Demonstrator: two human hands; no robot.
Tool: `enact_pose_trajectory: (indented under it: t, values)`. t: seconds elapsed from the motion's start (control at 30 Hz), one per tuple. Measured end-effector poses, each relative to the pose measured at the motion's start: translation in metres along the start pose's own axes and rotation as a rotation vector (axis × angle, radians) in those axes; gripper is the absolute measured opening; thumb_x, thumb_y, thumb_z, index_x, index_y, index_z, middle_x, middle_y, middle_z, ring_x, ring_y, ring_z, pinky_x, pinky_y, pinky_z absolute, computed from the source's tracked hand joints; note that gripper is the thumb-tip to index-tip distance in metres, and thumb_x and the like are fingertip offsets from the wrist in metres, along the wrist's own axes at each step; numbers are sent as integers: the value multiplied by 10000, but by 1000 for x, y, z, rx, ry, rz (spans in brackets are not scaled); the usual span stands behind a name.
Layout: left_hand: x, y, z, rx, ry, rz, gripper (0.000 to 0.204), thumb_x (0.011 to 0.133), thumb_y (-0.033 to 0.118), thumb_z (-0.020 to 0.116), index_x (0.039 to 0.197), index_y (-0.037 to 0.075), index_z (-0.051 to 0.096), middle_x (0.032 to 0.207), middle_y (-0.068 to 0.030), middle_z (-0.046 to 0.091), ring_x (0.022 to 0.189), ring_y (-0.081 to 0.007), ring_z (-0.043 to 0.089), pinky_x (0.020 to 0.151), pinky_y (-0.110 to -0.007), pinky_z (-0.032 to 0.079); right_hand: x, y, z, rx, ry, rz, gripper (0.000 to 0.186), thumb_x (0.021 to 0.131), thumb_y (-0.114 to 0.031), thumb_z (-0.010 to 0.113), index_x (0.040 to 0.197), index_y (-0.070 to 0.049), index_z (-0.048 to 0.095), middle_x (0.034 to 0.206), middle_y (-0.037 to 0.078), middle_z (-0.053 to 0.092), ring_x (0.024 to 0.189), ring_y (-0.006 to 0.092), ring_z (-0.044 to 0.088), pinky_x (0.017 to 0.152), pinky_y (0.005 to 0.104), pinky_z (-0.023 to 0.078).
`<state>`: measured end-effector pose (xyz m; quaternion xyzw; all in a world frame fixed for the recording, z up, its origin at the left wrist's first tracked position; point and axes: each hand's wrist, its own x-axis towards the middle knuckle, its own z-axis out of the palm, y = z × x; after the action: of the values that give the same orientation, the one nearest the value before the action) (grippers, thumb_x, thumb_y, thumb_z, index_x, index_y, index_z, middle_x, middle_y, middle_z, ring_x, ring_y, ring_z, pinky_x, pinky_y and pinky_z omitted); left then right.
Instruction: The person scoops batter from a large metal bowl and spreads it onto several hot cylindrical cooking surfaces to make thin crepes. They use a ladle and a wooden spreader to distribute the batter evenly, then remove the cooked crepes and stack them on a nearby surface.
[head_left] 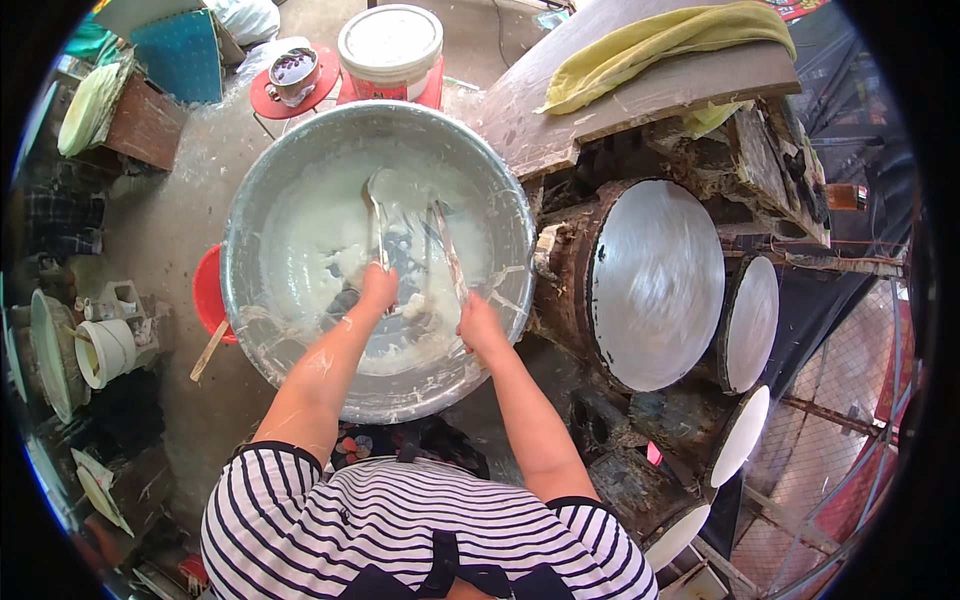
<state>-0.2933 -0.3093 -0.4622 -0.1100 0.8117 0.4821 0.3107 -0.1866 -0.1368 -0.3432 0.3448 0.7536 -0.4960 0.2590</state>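
Observation:
A large round metal basin (250,180) stands in front of me, with thick white batter (310,230) smeared over its bottom and walls. My left hand (378,290) is closed round the handle of a long-handled tool (380,222). Its far end looks rounded and is coated in white. To the right, my right hand (482,325) grips a long, flat, batter-streaked stick (450,250) that slants up and left into the basin. Both hands are over the near half of the basin, apart from each other. White smears mark my left forearm.
A white lidded bucket (390,45) and a cup-like pot (294,70) rest on red stools behind the basin. Left of it lies a red bowl (207,290). Round pale-topped drums (655,285) stand right, below a board bearing a yellow cloth (660,55).

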Motion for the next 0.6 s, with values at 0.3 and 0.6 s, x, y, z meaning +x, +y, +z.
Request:
enact_pose_trajectory:
  t: [0.3,0.6]
  values:
    - [-59,52,11,-500,-232,-303,153,861,144,518,872,35,411,584,-48,490,421,-158,490,326,-297,368,-9,4,13,328,-246,59,307,920,-153,362,1197,-53,450,620,111,528,351,154,418,323,303,360]
    - [-163,124,-25,-1154,-534,-107,191,918,191,456,748,113,421,566,41,405,409,-33,366,302,-180,257,-106,-37,-90,-20,-251,-245,362,931,-166,379,1268,-41,417,600,89,540,351,153,430,332,298,371]
